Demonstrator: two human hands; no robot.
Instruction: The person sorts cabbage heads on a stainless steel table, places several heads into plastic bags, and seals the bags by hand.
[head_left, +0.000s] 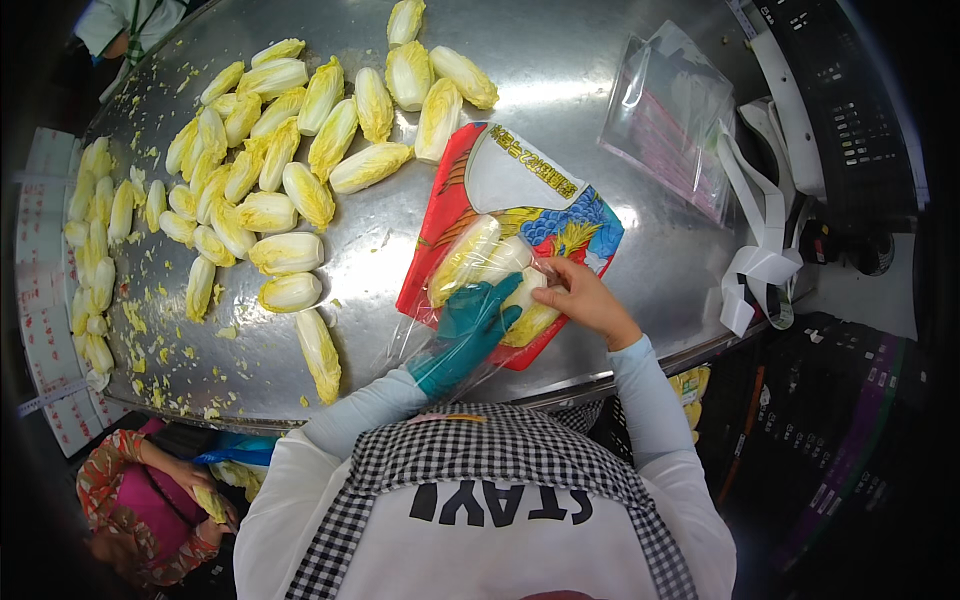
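My left hand (472, 326), in a green rubber glove, lies under the film of a clear plastic bag (420, 341). Its fingers are apart and rest against the small napa cabbages (466, 259) in the bag. At the bag's right side, my right hand (581, 296) is bare. Thumb and fingertips pinch the film beside a pale cabbage base (529, 289). Beneath the bag lies a flat red and blue printed plastic sack (450, 191), which bears writing. The glove and film partly hide the lower cabbages.
Many trimmed napa cabbages (289, 253) lie on the steel table (375, 277), with leaf scraps at left. Clear bags (667, 120) are stacked at right near a white strap (754, 262). White boxes (49, 285) stand at far left. A seated person (150, 502) holds a cabbage at lower left.
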